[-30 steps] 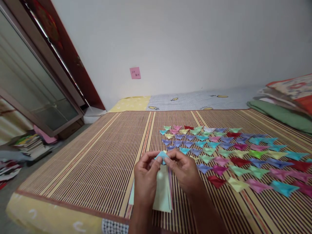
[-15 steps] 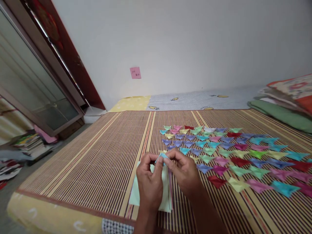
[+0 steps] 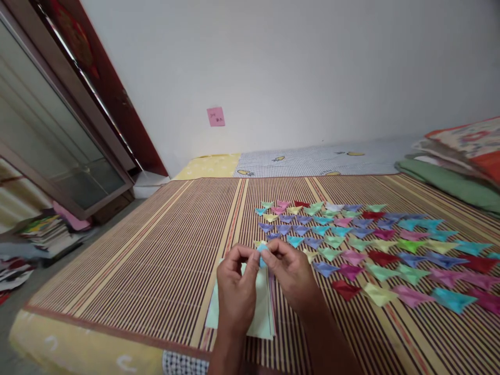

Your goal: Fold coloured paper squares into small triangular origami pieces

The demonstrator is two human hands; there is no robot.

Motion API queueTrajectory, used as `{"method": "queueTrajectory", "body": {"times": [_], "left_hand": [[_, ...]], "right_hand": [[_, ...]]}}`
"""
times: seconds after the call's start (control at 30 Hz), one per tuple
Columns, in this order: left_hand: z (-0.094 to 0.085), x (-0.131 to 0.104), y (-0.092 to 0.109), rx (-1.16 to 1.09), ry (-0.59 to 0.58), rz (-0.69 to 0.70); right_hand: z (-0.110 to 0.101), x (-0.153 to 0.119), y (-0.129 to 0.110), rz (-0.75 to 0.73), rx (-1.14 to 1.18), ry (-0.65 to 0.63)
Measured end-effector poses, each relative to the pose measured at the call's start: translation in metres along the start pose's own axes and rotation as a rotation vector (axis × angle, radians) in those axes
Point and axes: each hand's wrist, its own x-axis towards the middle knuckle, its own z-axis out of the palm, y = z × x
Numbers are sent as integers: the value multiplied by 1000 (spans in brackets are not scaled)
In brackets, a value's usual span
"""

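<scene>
A small piece of folded blue paper (image 3: 263,256) is pinched between my two hands, just above a stack of pale green paper sheets (image 3: 262,317). My left hand (image 3: 237,286) is closed, its thumb and forefinger on the paper's left side. From the right, my right hand (image 3: 292,273) grips the same piece between thumb and curled fingers. My fingers cover much of the paper, so its full shape is hidden. Several rows of folded paper pieces (image 3: 379,295) in many colours lie to the right of my hands.
A striped woven mat (image 3: 156,250) covers the bed under everything. Folded bedding (image 3: 449,182) is piled at the back right. A pink note (image 3: 216,116) is stuck to the wall. Stacked books (image 3: 49,232) stand low at the left, beside a glass-paned door (image 3: 58,114).
The blue paper has turned in my fingers: it was wide and peaked, and now shows as a narrower, upright shape. Both hands still hold it in nearly the same place.
</scene>
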Motion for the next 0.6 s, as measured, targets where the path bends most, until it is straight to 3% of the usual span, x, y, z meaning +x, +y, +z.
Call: {"method": "queueTrajectory", "body": {"times": [0.27, 0.4, 0.6], "left_hand": [[9, 1, 2, -123, -29, -167], [3, 2, 2, -72, -7, -119], [-9, 4, 3, 3, -92, -104]], "right_hand": [[0, 2, 3, 100, 201, 94], [-4, 3, 8, 128, 206, 46], [-15, 2, 5, 187, 184, -107]]}}
